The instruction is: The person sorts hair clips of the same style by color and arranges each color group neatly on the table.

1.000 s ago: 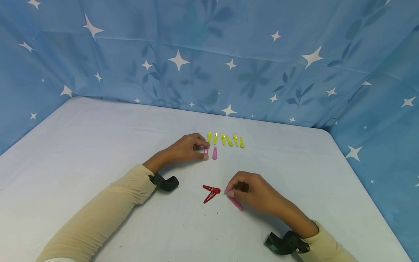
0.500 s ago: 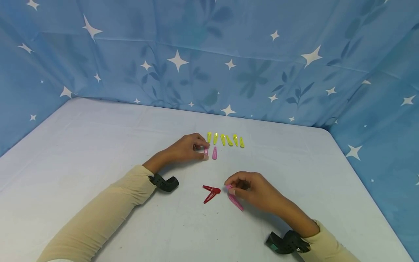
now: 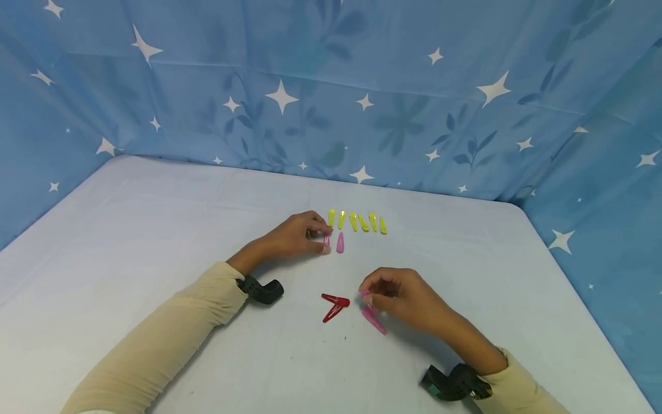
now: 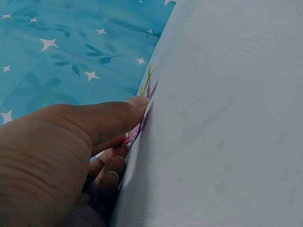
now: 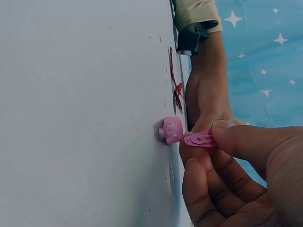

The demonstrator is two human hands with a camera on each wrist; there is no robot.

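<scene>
My left hand (image 3: 300,234) grips a pink hair clip (image 3: 326,240) by its two ends, thumb at the near end, at the far left of the table's group. Just right of it lies a second pink hair clip (image 3: 339,242). My right hand (image 3: 405,296) pinches another pink hair clip (image 5: 200,139) between thumb and forefinger, slightly above the table. Beneath that hand, one more pink hair clip (image 3: 374,321) lies slanted on the cloth. Two red hair clips (image 3: 336,302) form a V left of my right hand.
Several yellow hair clips (image 3: 373,222) stand in a row behind the pink ones. White cloth (image 3: 233,356) covers the table, and a blue star-patterned curtain (image 3: 320,132) hangs along its back and sides. Each wrist wears a black camera mount (image 3: 455,382).
My right hand has risen slightly, bringing the pinched pink hair clip up from the one lying under it. The left hand keeps its place.
</scene>
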